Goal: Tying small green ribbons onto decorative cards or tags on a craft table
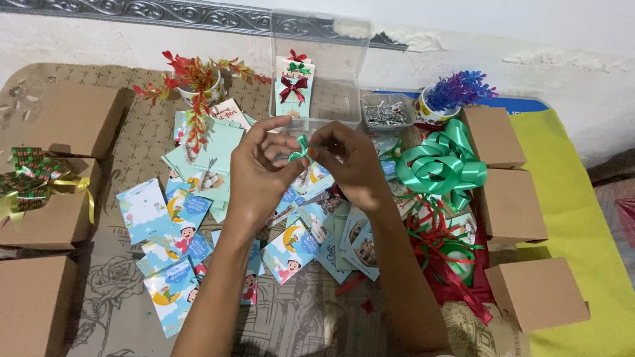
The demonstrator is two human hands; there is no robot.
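A small green bow point(301, 149) was held between the left hand point(259, 173) and the right hand point(352, 162), pinched by the fingertips of both, above a scatter of cards point(173, 225). A clear box point(322, 73) stood just behind, and green ribbon point(442, 165) lay to the right, beside brown boxes point(510, 205).

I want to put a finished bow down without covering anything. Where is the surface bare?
Bare cloth lies front left, between the left boxes and the cards; the yellow cloth right of the right boxes is bare too. Under both hands, left hand and right hand, cards and ribbon crowd the middle.
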